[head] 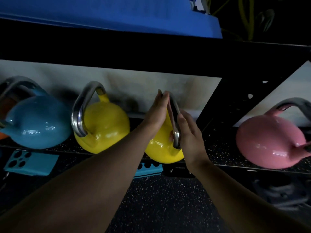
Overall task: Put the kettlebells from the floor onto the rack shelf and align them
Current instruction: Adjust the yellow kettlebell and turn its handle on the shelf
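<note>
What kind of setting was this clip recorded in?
Most likely a gym or training room. Coloured kettlebells, such as the blue kettlebell and the pink kettlebell, sit in a row on a black rack shelf, and the speckled rubber floor is typical gym flooring.

Light blue kettlebell [37, 121]; two yellow kettlebells, left [104, 126] and right [161, 148]; pink kettlebell [269, 142]. All with bare silver-metal handles [80, 111]. Rack frame [151, 54] black; shelf [218, 148] and floor [159, 199] black with pale speckles. Mat [117, 14] above: bright blue.
</note>
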`<state>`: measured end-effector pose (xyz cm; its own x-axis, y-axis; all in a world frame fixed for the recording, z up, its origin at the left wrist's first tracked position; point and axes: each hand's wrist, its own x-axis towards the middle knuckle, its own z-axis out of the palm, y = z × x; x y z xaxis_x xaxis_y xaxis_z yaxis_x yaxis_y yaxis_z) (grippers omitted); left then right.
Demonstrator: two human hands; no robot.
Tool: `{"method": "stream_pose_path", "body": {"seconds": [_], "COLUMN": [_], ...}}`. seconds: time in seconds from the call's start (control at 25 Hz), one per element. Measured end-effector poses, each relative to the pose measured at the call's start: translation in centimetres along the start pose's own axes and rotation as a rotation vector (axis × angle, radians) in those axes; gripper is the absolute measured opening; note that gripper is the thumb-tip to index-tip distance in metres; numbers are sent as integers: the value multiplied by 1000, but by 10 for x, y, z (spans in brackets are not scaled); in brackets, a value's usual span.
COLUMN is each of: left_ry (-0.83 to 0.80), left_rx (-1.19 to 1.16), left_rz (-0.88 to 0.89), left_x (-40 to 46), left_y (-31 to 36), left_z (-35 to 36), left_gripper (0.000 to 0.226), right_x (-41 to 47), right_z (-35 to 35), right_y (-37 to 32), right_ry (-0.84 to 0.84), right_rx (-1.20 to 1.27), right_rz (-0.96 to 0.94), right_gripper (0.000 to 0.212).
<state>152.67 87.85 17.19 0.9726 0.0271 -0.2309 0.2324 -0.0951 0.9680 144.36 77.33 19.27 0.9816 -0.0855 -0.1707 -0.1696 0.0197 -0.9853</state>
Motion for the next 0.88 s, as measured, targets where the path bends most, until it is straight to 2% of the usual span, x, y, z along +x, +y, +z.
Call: {"method": "stream_pose_path", "body": {"seconds": [0.2, 0.24, 0.4, 0.68, 0.88], "left_ry": [13, 16, -66, -81, -75], "left_rx": [-13, -13, -38, -8, 33], "left_rz": [-14, -15, -30, 7, -21], "left_x": [9, 13, 30, 23, 26], "left_y": [-5, -4, -4, -2, -10], "left_z": [8, 7, -10, -12, -13], "left_gripper": [101, 99, 67, 72, 75], "right_x": [9, 10, 8, 6, 11], "right_z": [13, 18, 45, 51, 48], "right_y": [-1, -1, 3, 10, 15], "right_ry": [14, 19, -2, -8, 20], "right_rx": [-15, 13, 184, 228, 123], "right_rz": [8, 18, 49, 49, 13], "right_gripper": [45, 45, 47, 47, 52]}}
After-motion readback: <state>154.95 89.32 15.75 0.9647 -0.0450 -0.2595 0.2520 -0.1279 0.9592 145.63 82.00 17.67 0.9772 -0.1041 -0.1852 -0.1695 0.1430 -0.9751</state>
